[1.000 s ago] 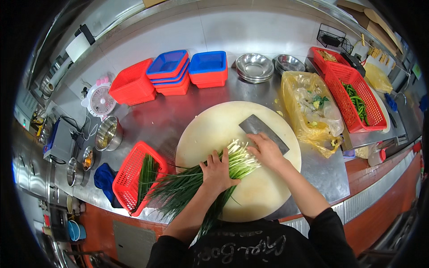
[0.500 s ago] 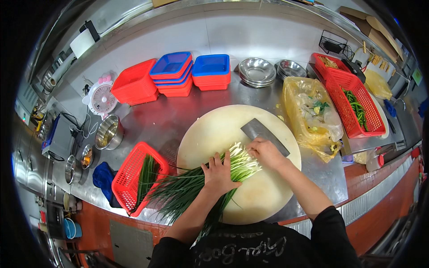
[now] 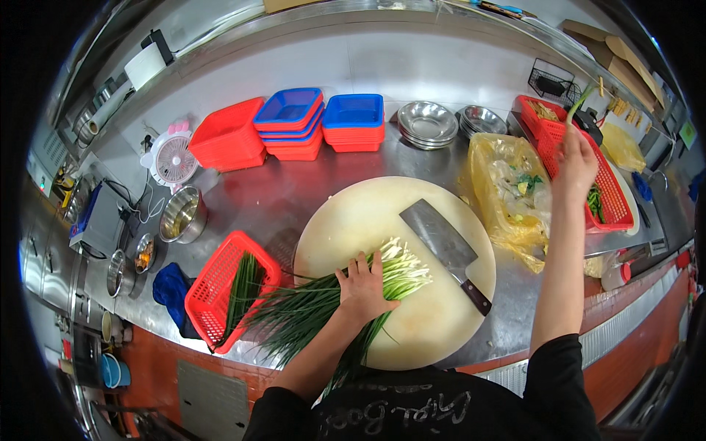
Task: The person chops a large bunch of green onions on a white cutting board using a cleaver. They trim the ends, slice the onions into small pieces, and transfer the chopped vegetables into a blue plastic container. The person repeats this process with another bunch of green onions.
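A thick bunch of scallions lies across the round cutting board, white ends toward the right and green leaves hanging over the left and near edges. My left hand rests flat on the bunch, fingers spread, pressing it down. Up at the right, my right hand is closed around a single scallion stalk, which sticks up above the fingers. A cleaver lies on the board right of the bunch, its dark handle toward the near right.
Left of the board, a red basket holds more cut greens. A yellow plastic bag in a bin stands at the right, beside a red basket of green peppers. Stacked red and blue baskets and steel bowls line the wall.
My right hand has lifted off the white ends and moved up and right, over the bag and red basket, with a stalk in it. The cleaver is now uncovered. My left hand stays put.
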`<act>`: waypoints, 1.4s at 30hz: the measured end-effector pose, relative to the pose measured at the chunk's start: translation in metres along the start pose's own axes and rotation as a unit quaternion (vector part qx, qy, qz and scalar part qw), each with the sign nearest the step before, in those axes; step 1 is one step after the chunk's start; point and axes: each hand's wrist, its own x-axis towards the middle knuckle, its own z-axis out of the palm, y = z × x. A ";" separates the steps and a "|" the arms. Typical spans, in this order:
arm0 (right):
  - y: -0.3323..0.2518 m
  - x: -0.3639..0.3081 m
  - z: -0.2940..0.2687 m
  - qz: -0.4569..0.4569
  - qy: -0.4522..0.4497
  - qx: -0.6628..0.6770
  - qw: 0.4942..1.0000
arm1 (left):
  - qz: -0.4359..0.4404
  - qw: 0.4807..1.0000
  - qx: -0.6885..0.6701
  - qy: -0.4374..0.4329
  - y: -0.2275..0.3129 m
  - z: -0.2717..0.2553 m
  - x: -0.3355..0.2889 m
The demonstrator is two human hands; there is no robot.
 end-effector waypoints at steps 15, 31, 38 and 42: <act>0.102 -0.225 0.078 -0.099 -0.677 -0.333 0.649 | 0.078 0.985 -0.043 0.148 -0.005 0.018 -0.003; 0.064 -0.214 -0.116 -0.014 -0.534 -0.492 0.688 | 0.016 0.997 0.060 -0.037 0.000 -0.009 0.011; 0.018 -0.217 -0.097 0.172 -0.524 -0.284 0.784 | 0.012 0.997 0.034 -0.069 -0.007 -0.023 0.012; 0.013 -0.229 -0.104 0.337 -0.519 -0.152 0.770 | 0.007 0.997 -0.054 -0.062 -0.017 -0.017 0.009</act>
